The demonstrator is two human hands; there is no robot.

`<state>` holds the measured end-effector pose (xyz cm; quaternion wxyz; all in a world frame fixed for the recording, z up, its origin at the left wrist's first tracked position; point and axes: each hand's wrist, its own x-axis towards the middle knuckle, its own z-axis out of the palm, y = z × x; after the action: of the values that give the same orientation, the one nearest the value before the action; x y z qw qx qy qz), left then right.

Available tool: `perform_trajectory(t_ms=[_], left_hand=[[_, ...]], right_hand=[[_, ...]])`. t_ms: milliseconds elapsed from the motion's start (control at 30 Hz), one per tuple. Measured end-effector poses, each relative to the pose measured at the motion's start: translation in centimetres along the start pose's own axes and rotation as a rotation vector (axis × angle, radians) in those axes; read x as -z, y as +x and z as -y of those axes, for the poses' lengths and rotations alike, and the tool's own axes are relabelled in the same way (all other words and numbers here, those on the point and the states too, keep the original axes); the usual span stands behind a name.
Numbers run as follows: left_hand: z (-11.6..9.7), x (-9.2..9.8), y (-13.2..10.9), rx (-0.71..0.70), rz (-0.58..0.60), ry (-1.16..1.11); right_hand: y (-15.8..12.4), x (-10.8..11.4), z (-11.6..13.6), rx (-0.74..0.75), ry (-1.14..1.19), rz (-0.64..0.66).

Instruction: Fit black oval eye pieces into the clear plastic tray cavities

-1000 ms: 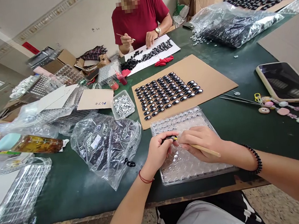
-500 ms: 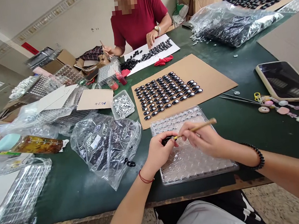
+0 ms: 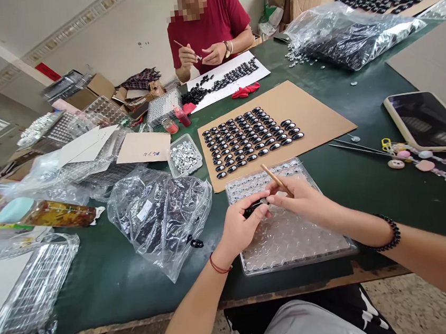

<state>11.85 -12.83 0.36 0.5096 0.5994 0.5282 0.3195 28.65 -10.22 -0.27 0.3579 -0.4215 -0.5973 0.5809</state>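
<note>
Head view: several rows of black pieces (image 3: 262,152) lie set out on the cardboard (image 3: 317,120), judged done; one black piece (image 3: 251,209) is in work. The left hand (image 3: 237,224) pinches this piece between thumb and fingers, above the clear tray (image 3: 291,246). The right hand (image 3: 302,199) grips a wooden stick (image 3: 277,180), fingertips beside the piece's end; whether they touch it is unclear.

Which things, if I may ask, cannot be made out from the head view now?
- Head view, black piece: partly hidden by the left hand.
- Head view, wooden stick: its near end is hidden by the right hand.
- Head view, clear tray: some cells are hidden behind both hands.
- Head view, white label: any print is too small to read.
</note>
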Motion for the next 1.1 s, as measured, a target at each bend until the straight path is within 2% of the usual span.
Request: perform_trajectory(t_ms=[167, 333, 433, 600, 700, 1000, 1100], left_hand=[[-0.14, 0.01, -0.05, -0.061, 0.042, 0.119], [-0.25, -0.05, -0.13, -0.152, 0.027, 0.21], [0.04, -0.16, -0.15, -0.218, -0.041, 0.263], [0.38, -0.19, -0.02, -0.351, -0.227, 0.358], [0.4, -0.14, 0.05, -0.387, -0.253, 0.384], [0.47, 0.1, -0.21, -0.565, -0.343, 0.43], [0.37, 0.13, -0.2, -0.613, -0.356, 0.446]], right_hand=[[0.06, 0.11, 0.23, -0.144, 0.22, 0.087], [-0.04, 0.17, 0.31, -0.205, 0.217, 0.123], [-0.06, 0.16, 0.24, -0.182, 0.162, 0.078], [-0.17, 0.13, 0.27, -0.101, 0.102, -0.027], [-0.28, 0.11, 0.18, -0.053, 0.09, -0.056], [-0.56, -0.09, 0.54, -0.092, 0.18, -0.1], [-0.61, -0.13, 0.47, -0.08, 0.162, -0.048]])
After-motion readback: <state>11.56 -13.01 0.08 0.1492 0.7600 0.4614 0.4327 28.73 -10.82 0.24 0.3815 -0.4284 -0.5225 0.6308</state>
